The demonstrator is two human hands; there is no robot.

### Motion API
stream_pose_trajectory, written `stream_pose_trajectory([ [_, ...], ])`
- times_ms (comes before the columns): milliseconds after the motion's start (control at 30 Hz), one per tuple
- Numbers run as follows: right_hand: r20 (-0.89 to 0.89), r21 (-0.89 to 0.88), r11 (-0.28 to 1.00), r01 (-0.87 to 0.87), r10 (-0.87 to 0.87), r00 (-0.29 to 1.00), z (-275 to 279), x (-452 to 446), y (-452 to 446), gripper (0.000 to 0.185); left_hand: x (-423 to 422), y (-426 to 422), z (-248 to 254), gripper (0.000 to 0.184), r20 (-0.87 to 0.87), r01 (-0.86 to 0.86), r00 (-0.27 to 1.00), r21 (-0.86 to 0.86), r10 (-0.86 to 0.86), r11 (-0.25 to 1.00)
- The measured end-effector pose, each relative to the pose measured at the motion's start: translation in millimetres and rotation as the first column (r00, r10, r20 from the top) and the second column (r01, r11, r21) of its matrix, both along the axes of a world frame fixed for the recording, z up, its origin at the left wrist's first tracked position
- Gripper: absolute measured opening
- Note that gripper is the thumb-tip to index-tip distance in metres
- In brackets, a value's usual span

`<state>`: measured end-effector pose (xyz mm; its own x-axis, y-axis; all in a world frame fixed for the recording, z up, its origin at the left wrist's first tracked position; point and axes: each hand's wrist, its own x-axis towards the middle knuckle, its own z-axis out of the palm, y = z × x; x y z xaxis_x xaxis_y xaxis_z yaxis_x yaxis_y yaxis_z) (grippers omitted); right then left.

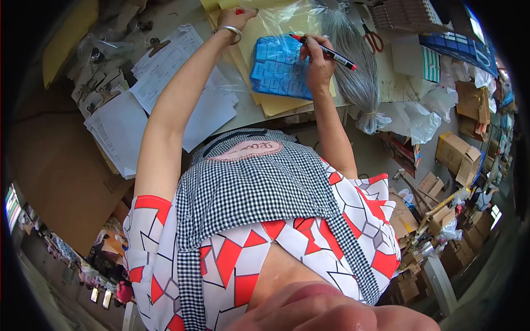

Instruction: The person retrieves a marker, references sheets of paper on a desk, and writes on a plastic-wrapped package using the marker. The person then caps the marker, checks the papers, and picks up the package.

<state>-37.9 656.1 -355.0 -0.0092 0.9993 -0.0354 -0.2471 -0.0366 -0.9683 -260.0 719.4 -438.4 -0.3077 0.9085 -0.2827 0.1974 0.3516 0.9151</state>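
My right hand [319,65] grips a marker pen [334,55] with a dark barrel and red at both ends. It is over the right side of a clear plastic bag packed with small blue boxes [276,69]. My left hand [236,20], with a silver bangle at the wrist, is closed above the bag's upper left. A small red piece [239,10] shows among its fingers; whether it is the pen's cap I cannot tell. The fingertips lie by the loose clear plastic [276,19]. Yellow sheets [273,106] lie under the bag.
Printed papers [171,66] and white sheets [113,129] spread on the left. A bundle of grey strands [356,83] hangs over the table's front edge at right, beside red-handled scissors [372,38]. Cardboard boxes [457,157] crowd the floor at right.
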Motion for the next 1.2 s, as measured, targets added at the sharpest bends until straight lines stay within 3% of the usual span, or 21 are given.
stream_pose_trajectory([
  [67,0.018,-0.012,1.000,0.016,-0.016,1.000,-2,2,2,0.015,1,-4,6,0.033,0.035,-0.072,0.997,0.047,0.070,0.996],
  [167,0.061,0.038,0.999,0.026,-0.028,0.998,-10,4,10,0.014,-5,-7,-6,0.021,0.296,-0.112,0.952,0.101,0.077,0.989],
  [400,0.226,0.211,0.976,-0.056,0.007,0.974,-25,-12,28,0.014,-6,-2,-20,0.023,0.194,-0.035,0.981,0.192,-0.003,0.981],
  [467,0.271,0.220,0.974,-0.061,0.000,0.963,-29,-16,35,0.013,-21,5,-50,0.028,-0.024,-0.036,0.999,0.102,0.039,0.994],
  [567,0.330,0.263,0.964,-0.045,-0.046,0.943,-23,-22,39,0.013,-9,0,-19,0.038,0.020,-0.099,0.995,0.112,0.098,0.989],
  [667,0.373,0.256,0.965,-0.059,-0.043,0.927,-20,-26,38,0.013,-11,-1,-21,0.038,0.082,-0.091,0.993,0.110,0.082,0.990],
  [1200,0.474,0.279,0.959,-0.041,-0.101,0.875,-32,-39,40,0.015,-15,-1,-16,0.037,0.059,-0.062,0.997,0.177,0.052,0.982],
])
